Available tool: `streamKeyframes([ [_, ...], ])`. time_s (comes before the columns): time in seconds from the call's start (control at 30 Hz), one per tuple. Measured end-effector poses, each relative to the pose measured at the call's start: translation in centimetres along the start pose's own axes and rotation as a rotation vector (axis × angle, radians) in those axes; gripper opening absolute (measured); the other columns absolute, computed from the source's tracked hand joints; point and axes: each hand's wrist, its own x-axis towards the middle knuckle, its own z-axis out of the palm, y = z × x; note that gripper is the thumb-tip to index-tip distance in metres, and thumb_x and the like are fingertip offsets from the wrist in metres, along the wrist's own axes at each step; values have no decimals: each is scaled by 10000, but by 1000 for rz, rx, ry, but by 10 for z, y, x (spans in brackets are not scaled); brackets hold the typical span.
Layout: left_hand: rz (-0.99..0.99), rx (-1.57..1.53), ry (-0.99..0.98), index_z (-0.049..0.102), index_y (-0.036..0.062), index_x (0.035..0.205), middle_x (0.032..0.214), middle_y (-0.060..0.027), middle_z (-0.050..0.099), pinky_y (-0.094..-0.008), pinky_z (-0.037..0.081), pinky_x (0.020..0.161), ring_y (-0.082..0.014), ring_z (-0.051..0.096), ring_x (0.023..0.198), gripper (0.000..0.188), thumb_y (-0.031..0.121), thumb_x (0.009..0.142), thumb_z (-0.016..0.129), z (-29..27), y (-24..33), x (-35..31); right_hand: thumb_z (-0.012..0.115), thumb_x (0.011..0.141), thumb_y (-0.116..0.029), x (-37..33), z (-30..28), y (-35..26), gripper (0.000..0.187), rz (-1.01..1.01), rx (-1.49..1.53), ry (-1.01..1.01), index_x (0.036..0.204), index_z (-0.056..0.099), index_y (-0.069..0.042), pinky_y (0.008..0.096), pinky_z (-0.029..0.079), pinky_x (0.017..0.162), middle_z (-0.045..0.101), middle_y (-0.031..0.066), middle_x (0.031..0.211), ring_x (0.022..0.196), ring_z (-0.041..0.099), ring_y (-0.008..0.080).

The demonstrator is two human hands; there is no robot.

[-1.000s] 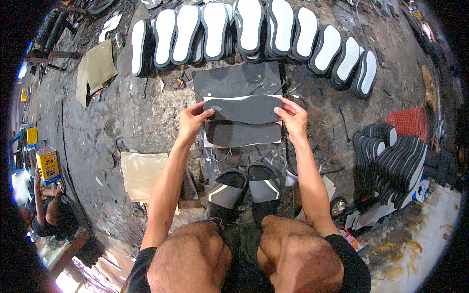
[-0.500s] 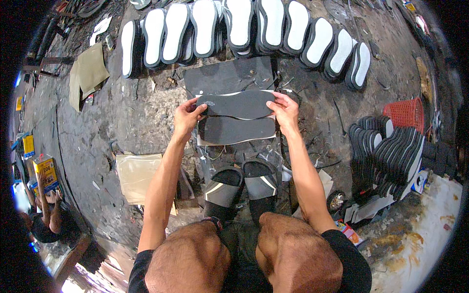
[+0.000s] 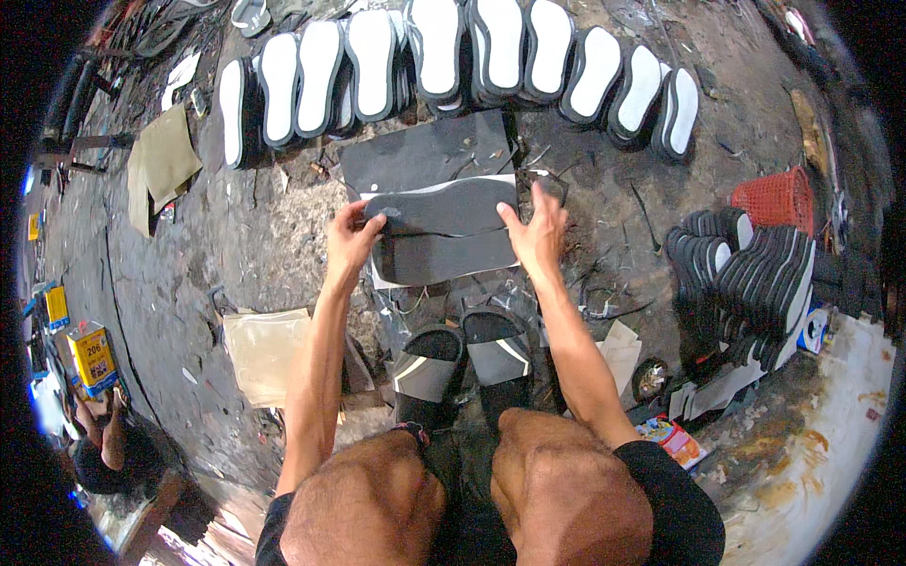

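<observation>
Two black shoe soles lie one behind the other on a pale sheet in front of my feet. My left hand (image 3: pixel 349 241) pinches the left end of the far sole (image 3: pixel 436 208), its thumb on top. At that sole's right end, my right hand (image 3: pixel 536 231) has its fingers apart and raised, with the thumb at the sole's edge. The near sole (image 3: pixel 444 259) lies between my wrists, touched by neither hand. Beneath them is the pale sheet (image 3: pixel 491 277), showing only along its edges. A dark flat board (image 3: pixel 425 151) lies just beyond.
Stacks of white-topped soles (image 3: pixel 437 47) stand in an arc at the far side. More stacked soles (image 3: pixel 764 283) and a red basket (image 3: pixel 774 200) are at the right. Beige sheets (image 3: pixel 269 354) lie left of my sandals (image 3: pixel 429 363). Another person (image 3: pixel 113 448) sits at the far left.
My right hand has loosened from the far sole's right end, its fingers lifting and spreading. My left hand stays at the left end. The whole view has shifted slightly.
</observation>
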Motion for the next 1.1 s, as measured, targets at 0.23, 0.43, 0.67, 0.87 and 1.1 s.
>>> streamKeyframes([
  [0.23,-110,-832,119,622,59,1201,1070,-91,670,-413,501,953,-236,643,1013,454,459,1009,527,-19,29,-45,787,873,-372,-97,-81,-73,422,-540,525,-210,1133,694,-52,416,523,934,708,124,1147,1071,670,312],
  [0.43,-50,-1410,-376,564,104,918,808,-53,554,-398,493,807,-229,554,869,488,564,1041,457,4,127,-58,791,851,-396,-48,-127,-150,570,-1082,419,-250,1303,656,-77,514,441,1087,626,148,1374,1291,562,399],
  [0.67,-21,-1402,-542,545,117,949,732,-43,453,-387,450,782,-225,480,797,500,588,1048,415,13,148,-81,837,764,-230,-10,-122,-193,240,-1010,508,-292,914,681,-126,417,513,856,712,24,973,928,689,270],
  [0.87,255,-917,-760,345,134,1522,1345,-177,549,-504,439,1060,-350,531,1266,1018,778,798,659,2,152,-116,866,729,-49,-25,-125,-172,240,-1024,680,-301,876,677,-65,354,553,670,698,84,894,794,705,262],
  [1.1,335,345,-291,446,11,1448,1133,-119,711,-336,532,908,-160,659,1027,696,78,857,808,-30,136,-160,791,783,-177,-42,-149,-166,121,-1104,438,-111,890,735,-186,358,509,610,701,0,1058,768,688,198],
])
